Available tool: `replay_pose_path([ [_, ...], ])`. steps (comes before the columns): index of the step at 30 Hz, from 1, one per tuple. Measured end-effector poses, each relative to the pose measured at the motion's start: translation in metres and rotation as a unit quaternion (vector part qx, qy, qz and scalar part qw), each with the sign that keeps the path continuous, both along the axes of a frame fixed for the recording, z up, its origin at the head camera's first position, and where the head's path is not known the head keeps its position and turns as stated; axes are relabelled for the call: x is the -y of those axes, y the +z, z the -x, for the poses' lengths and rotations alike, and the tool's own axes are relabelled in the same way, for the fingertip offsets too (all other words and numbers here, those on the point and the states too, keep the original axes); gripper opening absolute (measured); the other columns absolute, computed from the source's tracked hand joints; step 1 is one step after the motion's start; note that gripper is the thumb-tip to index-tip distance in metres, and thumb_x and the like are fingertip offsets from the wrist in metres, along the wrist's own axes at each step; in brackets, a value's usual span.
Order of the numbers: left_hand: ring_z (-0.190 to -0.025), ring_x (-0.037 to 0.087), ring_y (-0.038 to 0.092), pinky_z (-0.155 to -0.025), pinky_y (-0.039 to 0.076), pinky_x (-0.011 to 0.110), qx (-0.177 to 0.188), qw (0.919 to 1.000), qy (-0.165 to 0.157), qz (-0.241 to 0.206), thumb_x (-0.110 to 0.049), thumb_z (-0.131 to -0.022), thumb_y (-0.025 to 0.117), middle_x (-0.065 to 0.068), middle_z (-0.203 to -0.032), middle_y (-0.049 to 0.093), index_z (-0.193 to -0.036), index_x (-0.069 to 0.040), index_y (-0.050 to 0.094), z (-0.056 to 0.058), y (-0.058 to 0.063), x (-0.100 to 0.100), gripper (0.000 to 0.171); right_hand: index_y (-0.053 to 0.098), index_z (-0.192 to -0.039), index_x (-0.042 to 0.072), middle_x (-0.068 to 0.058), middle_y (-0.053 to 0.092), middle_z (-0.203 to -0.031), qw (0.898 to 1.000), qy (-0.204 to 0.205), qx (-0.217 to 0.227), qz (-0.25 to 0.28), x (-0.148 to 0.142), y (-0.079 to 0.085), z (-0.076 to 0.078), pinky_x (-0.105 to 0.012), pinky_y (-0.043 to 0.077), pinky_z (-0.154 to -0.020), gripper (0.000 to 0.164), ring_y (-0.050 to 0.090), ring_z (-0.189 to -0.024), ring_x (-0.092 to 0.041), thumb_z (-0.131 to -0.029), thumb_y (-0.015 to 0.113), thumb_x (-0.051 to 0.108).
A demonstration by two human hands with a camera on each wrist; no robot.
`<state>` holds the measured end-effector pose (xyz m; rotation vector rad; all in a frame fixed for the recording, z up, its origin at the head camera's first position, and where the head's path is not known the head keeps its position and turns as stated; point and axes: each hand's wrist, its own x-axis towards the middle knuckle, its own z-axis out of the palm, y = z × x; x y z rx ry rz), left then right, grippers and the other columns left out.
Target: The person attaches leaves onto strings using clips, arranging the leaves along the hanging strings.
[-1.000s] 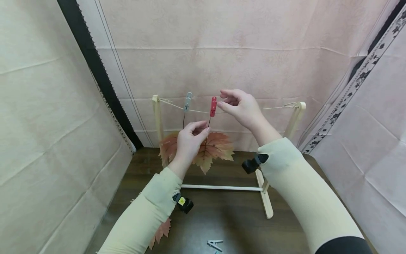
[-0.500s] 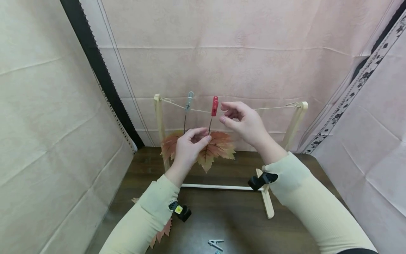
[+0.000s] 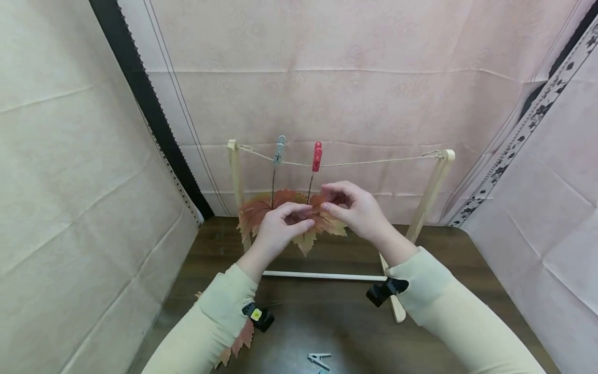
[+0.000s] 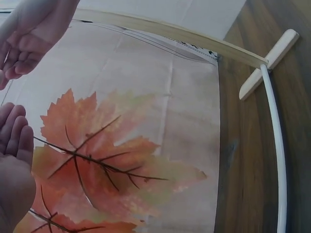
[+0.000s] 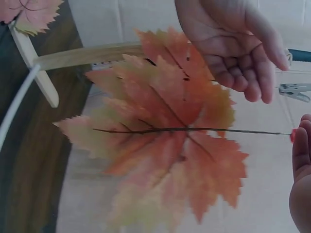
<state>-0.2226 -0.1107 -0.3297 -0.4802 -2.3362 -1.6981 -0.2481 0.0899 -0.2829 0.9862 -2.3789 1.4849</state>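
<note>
Head view: left hand (image 3: pixel 276 227) and right hand (image 3: pixel 361 211), fingers (image 3: pixel 293 208) loosely bent and grasping nothing, flank a leaf (image 3: pixel 320 224). It hangs between and just beyond them, its near-upright stem (image 3: pixel 310 184) running to a red clip (image 3: pixel 317 157) above the fingers; neither hand looks clearly nearer.

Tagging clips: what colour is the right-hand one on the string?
Red; the clip shows best in the head view.

Matt cloth-like leaf (image 4: pixel 104 144), smooth plastic clothespin (image 3: pixel 317 157)
</note>
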Motion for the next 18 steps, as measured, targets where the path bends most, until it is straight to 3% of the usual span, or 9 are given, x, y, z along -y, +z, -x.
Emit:
replay_pose_path([
  [6, -0.092, 0.015, 0.06, -0.079, 0.05, 0.033, 0.015, 0.9988, -0.039, 0.026, -0.019, -0.084, 0.072, 0.003, -0.104, 0.065, -0.113, -0.007, 0.067, -0.001, -0.009, 0.005, 0.031, 0.062, -0.116, 0.003, -0.013, 0.063, -0.102, 1.0, 0.012, 0.023, -0.008, -0.004, -0.022, -0.002, -0.032, 0.05, -0.077, 0.033, 0.058, -0.09, -0.018, -0.085, 0.07, 0.01],
  [13, -0.094, 0.016, 0.06, -0.078, 0.051, 0.034, 0.056, 0.9957, -0.064, 0.036, -0.023, -0.085, 0.071, 0.01, -0.107, 0.065, -0.117, -0.008, 0.065, -0.004, -0.03, 0.013, 0.036, 0.065, -0.115, 0.007, -0.003, 0.062, -0.098, 0.998, 0.015, 0.037, -0.04, -0.009, -0.043, -0.007, -0.035, 0.049, -0.074, 0.032, 0.058, -0.087, -0.015, -0.085, 0.071, 0.015],
  [18, -0.094, 0.015, 0.06, -0.082, 0.049, 0.036, 0.066, 0.9945, -0.058, 0.055, -0.025, -0.082, 0.073, 0.007, -0.105, 0.066, -0.117, -0.008, 0.065, -0.009, -0.046, 0.02, 0.039, 0.065, -0.115, 0.008, -0.002, 0.063, -0.101, 0.997, 0.034, 0.06, -0.031, -0.006, -0.066, -0.01, -0.034, 0.05, -0.08, 0.031, 0.059, -0.089, -0.015, -0.086, 0.07, 0.016],
])
